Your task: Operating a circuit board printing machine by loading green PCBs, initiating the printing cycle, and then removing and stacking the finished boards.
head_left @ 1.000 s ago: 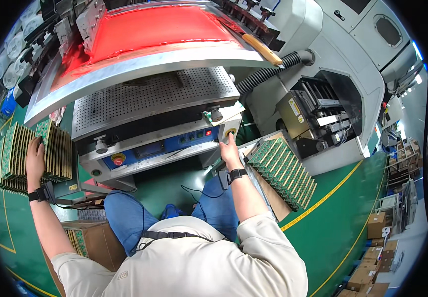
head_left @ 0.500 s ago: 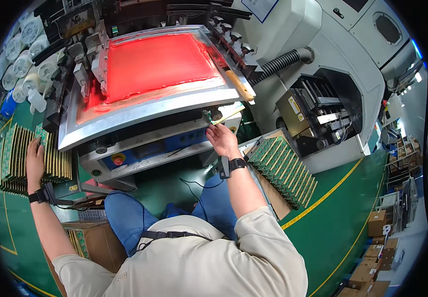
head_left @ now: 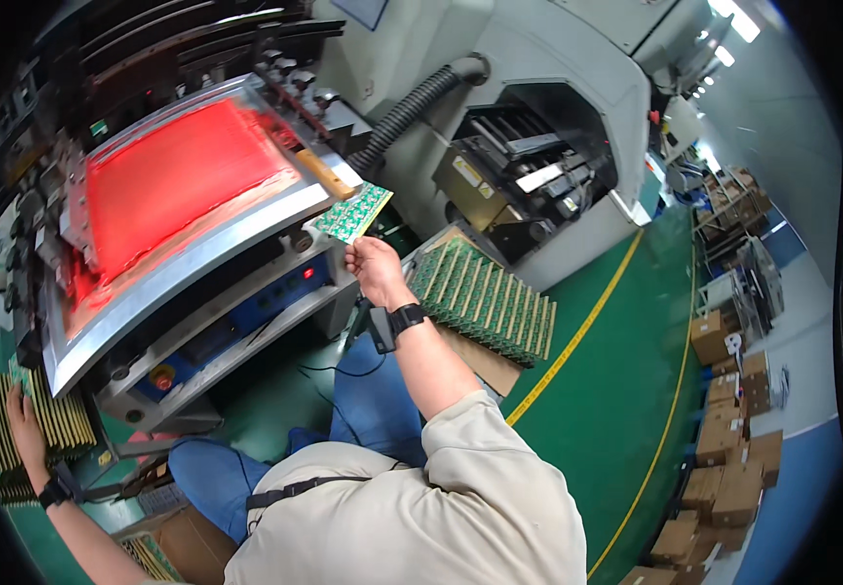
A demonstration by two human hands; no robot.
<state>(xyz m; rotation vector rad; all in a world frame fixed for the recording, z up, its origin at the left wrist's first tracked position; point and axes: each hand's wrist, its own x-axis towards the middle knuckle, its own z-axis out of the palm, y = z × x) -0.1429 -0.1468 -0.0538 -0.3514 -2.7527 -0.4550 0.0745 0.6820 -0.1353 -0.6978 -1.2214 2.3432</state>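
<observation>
My right hand (head_left: 378, 271) pinches the near edge of a green printed circuit board (head_left: 353, 213). The board is held up beside the right corner of a metal-framed printing screen (head_left: 163, 278) spread with red ink. Just to the right of this hand stands a slanted row of similar circuit boards (head_left: 485, 297). At the far left, my left hand (head_left: 28, 439) rests on a dense row of upright circuit boards (head_left: 61, 424), its fingers stretched out along them. Whether a single board sits between those fingers is too small to make out.
A wooden-handled tool (head_left: 327, 175) lies on the screen frame's right side. Below it, the printing machine's blue panel has a red button (head_left: 161, 377). A large pale machine (head_left: 577, 127) with a black ribbed hose (head_left: 407, 112) stands behind. Cardboard boxes (head_left: 709, 487) line the far right.
My right hand has drawn the circuit board out from beneath the screen's right corner, toward the row on the right. The view has turned right; my left hand stays on the left row.
</observation>
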